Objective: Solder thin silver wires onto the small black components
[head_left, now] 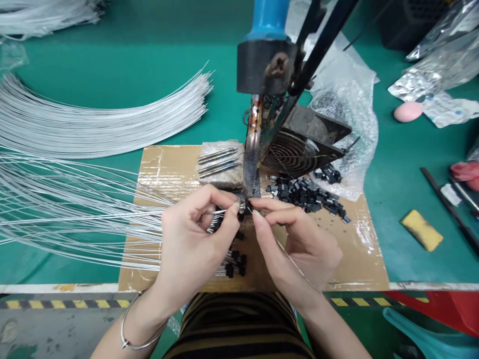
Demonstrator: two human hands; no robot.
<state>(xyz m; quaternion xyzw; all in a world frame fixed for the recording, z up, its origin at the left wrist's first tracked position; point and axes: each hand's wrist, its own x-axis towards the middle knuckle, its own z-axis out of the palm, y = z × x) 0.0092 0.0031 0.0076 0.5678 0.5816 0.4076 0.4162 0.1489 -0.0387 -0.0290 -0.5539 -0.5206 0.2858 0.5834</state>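
A soldering iron [251, 159] with a blue handle is fixed upright in a stand, its tip pointing down between my hands. My left hand [198, 232] pinches a thin grey wire [217, 213] with thumb and forefinger, its end close to the iron's tip. Thumb and fingers of my right hand [299, 244] are closed on a thin strand of solder wire [294, 263], which trails back across the palm toward the wrist. The exact contact at the tip is too small to make out. Below my hands lie wire ends with black connectors [235, 263].
Loose black connectors [305, 193] lie on the cardboard [352, 254], beside a small fan [299, 149]. Metal rods [219, 162] rest on a pad behind my left hand. Bundled grey wires [112, 129] spread leftward. A yellow sponge [422, 229] and pink egg-shaped object [407, 112] are right.
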